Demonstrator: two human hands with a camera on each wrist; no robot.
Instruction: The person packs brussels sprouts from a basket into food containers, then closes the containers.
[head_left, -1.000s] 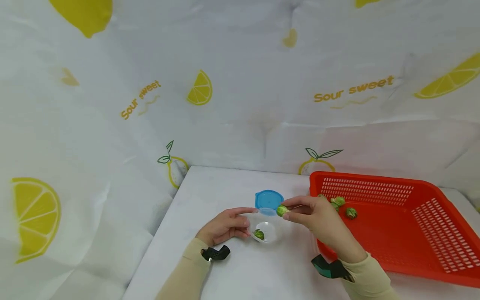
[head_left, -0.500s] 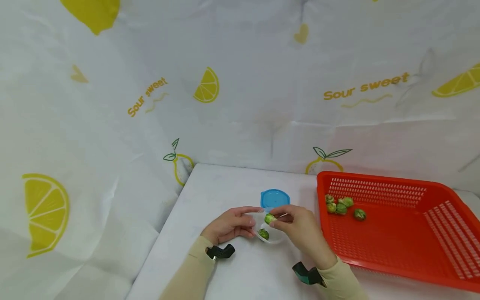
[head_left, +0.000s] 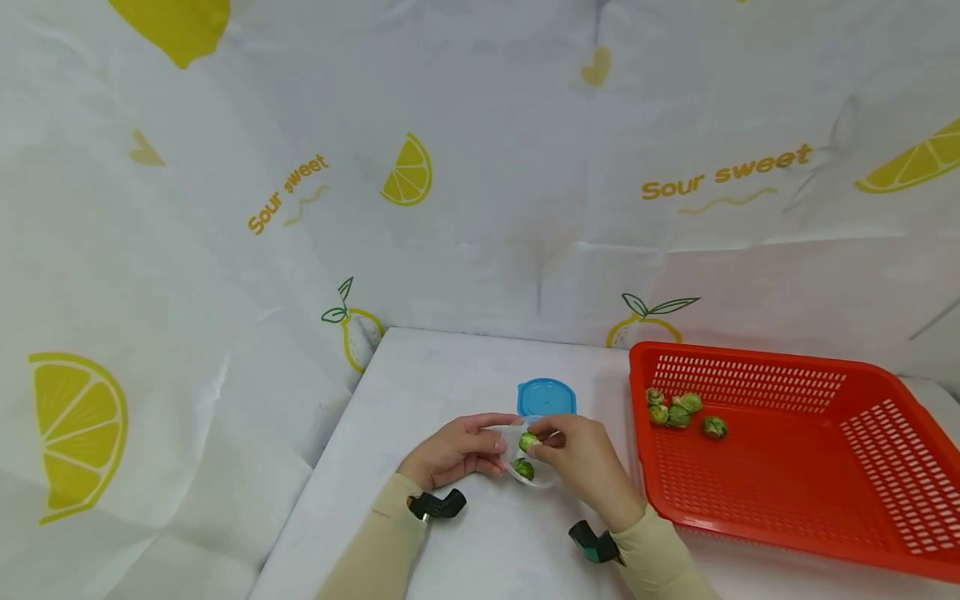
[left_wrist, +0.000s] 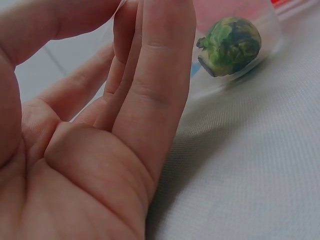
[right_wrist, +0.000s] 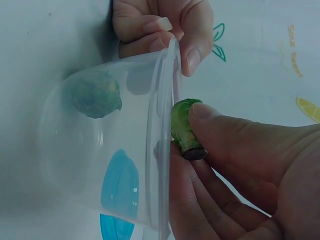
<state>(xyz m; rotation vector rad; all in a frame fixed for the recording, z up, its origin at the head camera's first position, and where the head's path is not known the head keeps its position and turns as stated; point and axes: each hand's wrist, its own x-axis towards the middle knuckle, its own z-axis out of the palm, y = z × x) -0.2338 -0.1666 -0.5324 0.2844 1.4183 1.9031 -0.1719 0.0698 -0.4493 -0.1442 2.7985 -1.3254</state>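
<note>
My right hand (head_left: 591, 465) pinches a green Brussels sprout (head_left: 528, 442) by its sides, between thumb and fingers. In the right wrist view that sprout (right_wrist: 184, 127) is at the mouth of a clear plastic tub (right_wrist: 65, 165), its cut stem end dark. My left hand (head_left: 453, 454) holds the tub by its left rim, thumb on one side and fingers on the other. Another Brussels sprout (head_left: 523, 469) lies inside the tub on its bottom; the left wrist view shows this sprout (left_wrist: 231, 46) through the wall. Part of the tub's right rim is behind the right hand.
A blue lid (head_left: 546, 397) lies flat on the white table (head_left: 442, 375) just behind the tub. To the right stands a red perforated basket (head_left: 757, 500) with several Brussels sprouts (head_left: 678, 414) in its far left corner. A lemon-print sheet (head_left: 480, 208) hangs behind the table.
My right hand has moved left, carrying its sprout from the tub's right side to over its opening. My left hand keeps its hold on the tub. The head view has shifted slightly.
</note>
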